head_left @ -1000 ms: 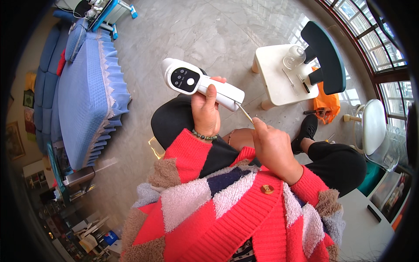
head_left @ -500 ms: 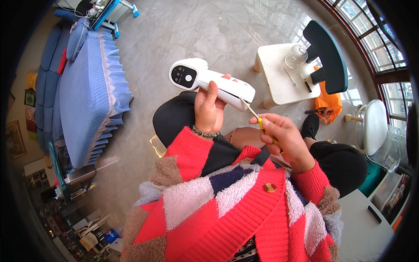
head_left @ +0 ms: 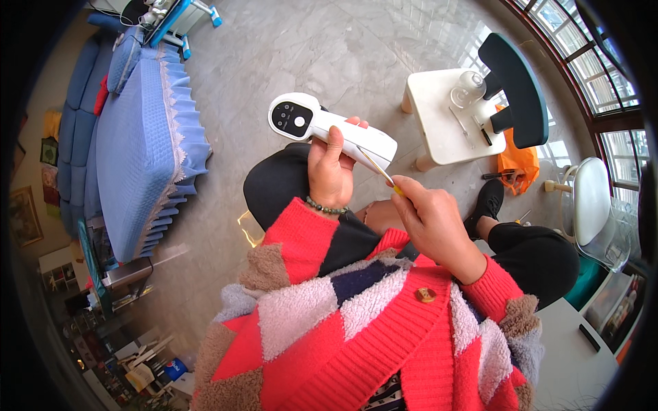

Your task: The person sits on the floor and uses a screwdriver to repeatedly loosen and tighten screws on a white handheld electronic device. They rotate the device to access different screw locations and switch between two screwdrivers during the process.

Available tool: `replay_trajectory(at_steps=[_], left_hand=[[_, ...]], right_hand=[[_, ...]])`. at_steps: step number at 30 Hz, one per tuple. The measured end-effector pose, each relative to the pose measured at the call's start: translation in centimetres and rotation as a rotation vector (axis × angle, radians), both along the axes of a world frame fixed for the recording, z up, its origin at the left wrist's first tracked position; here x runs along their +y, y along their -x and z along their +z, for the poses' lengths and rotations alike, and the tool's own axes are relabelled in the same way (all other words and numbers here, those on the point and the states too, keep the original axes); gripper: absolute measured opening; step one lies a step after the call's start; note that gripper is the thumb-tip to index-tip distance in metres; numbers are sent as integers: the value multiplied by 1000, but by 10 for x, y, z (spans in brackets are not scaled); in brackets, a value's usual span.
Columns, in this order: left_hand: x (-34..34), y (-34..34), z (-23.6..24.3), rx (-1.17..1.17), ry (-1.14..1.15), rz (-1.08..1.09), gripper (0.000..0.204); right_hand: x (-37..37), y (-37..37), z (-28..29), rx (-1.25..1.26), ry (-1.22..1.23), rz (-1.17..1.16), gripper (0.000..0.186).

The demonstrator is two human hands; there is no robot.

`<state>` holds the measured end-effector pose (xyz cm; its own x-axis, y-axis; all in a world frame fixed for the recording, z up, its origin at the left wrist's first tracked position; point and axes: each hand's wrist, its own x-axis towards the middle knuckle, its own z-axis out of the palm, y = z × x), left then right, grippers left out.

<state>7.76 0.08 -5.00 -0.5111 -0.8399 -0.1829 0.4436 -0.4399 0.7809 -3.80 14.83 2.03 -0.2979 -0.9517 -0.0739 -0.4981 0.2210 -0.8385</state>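
My left hand [head_left: 332, 161] holds a white handheld device [head_left: 367, 140] from beneath, thumb on its near side. Its round head carries a black control panel [head_left: 290, 119] with a white button; the long handle points right. A screwdriver [head_left: 378, 168] is gripped in my right hand [head_left: 433, 220], its thin metal shaft slanting up to the left. The tip meets the near side edge of the handle, just right of my left thumb. Little of the yellow grip shows, since my fingers cover it.
Ahead to the right, a small chair [head_left: 439, 130] with a dark backrest [head_left: 515, 89] bears a clear domed part [head_left: 469, 89], a thin metal tool [head_left: 460, 123] and a black-handled tool [head_left: 484, 133]. An orange bag [head_left: 519, 168] lies beyond it. Left stands a blue-covered bed [head_left: 133, 151].
The screwdriver tip has shifted left along the handle, from near its end toward my left thumb. My right hand has turned over the grip. A dark slit in the handle no longer shows.
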Motion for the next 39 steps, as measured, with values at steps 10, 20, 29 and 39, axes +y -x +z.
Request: replay_trajectory(at_steps=[10, 20, 29, 39], left_hand=[[1, -1, 0, -10, 23, -12, 52], [2, 0, 4, -26, 104, -16, 57], [0, 0, 3, 42, 6, -98, 56], [0, 0, -2, -16, 1, -64, 51]], right_hand=[[-14, 4, 0, 42, 16, 18, 21], [-21, -1, -6, 42, -25, 49, 22], [-15, 4, -13, -1127, -216, -147, 26], [-17, -8, -28, 414, 152, 2, 33]])
